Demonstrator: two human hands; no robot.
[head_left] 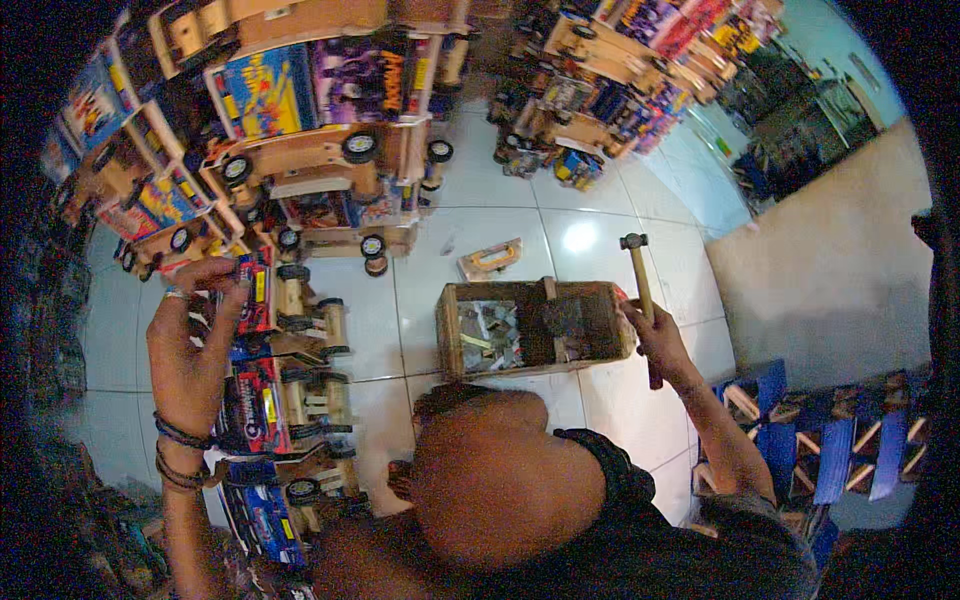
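Observation:
My right hand (pixel 652 338) grips a hammer (pixel 643 282) by its wooden handle, head upward, beside the right end of a wooden box (pixel 447 335). A divider splits that box; small flat pieces (pixel 490 330) lie in its left compartment, while the right one is dark inside. My left hand (pixel 192 335), with bands round its wrist, is curled with thumb and forefinger tips close together. It is beside a red-and-black toy truck (pixel 255 290); whether it touches the truck, or what it pinches, I cannot make out. More toy trucks (pixel 255 405) with wooden undersides and black wheels lie in a row below.
Brightly printed wooden toy trucks (pixel 345 150) are piled at the far left, and another pile (pixel 600 70) stands at the back. A wooden piece with a handle (pixel 490 259) lies behind the box. Blue panels with wooden struts (pixel 835 450) stand at right. My bent leg (pixel 505 470) is in front.

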